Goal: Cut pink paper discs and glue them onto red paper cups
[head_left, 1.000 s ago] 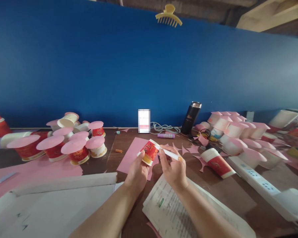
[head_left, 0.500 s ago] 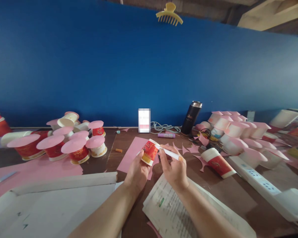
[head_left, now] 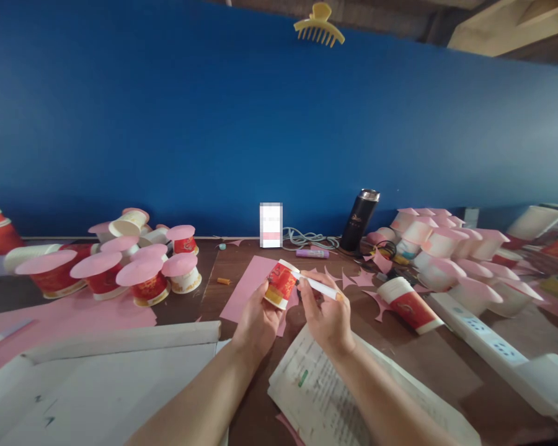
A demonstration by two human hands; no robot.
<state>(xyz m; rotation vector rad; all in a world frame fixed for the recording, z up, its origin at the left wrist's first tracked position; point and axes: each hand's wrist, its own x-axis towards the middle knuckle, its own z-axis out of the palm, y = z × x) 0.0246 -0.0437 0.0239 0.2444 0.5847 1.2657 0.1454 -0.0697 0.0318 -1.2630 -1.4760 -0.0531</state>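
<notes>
"Two grips?"

"Left fingers (head_left: 261,294) closed round the cup (head_left: 281,284), tilted over pink paper (head_left: 242,290); right fingers (head_left: 307,298) pinch the pen (head_left: 322,287), tip at cup's right edge."

"Advice?"

"Likely best: steady cup, light pen pressure, slow turns."

Two bare hands (head_left: 328,322), one held red-and-gold paper cup (head_left: 280,284), one slim white pen-shaped tool (head_left: 322,288), one black silver-topped cylindrical flask (head_left: 358,223), one purple tube (head_left: 312,254), one yellow toothed hair clip (head_left: 320,26), one long white power strip (head_left: 474,327), at least seven pink-disc-topped paper cups (head_left: 143,277)

Black flask (head_left: 357,223) beside pale cable (head_left: 307,238), white power strip (head_left: 483,334), yellow claw clip (head_left: 320,25).
</notes>
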